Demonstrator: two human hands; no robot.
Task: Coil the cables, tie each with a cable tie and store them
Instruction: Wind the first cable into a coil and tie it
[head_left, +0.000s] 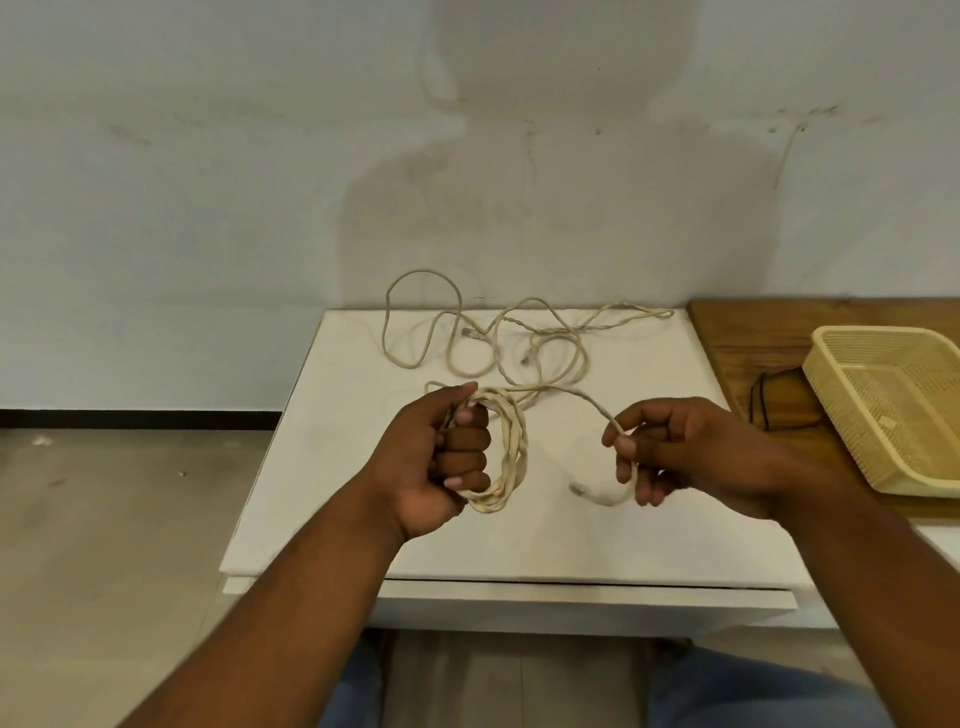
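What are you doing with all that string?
It is cable, and a person is coiling it. The left hand grips the finished loops, while the right hand pinches the free end. More loose cable lies on the white table. A yellow basket waits at the right.

left hand (441, 457) gripping cable coil (506, 457), right hand (685, 452) pinching its loose end, basket (883, 405) at right
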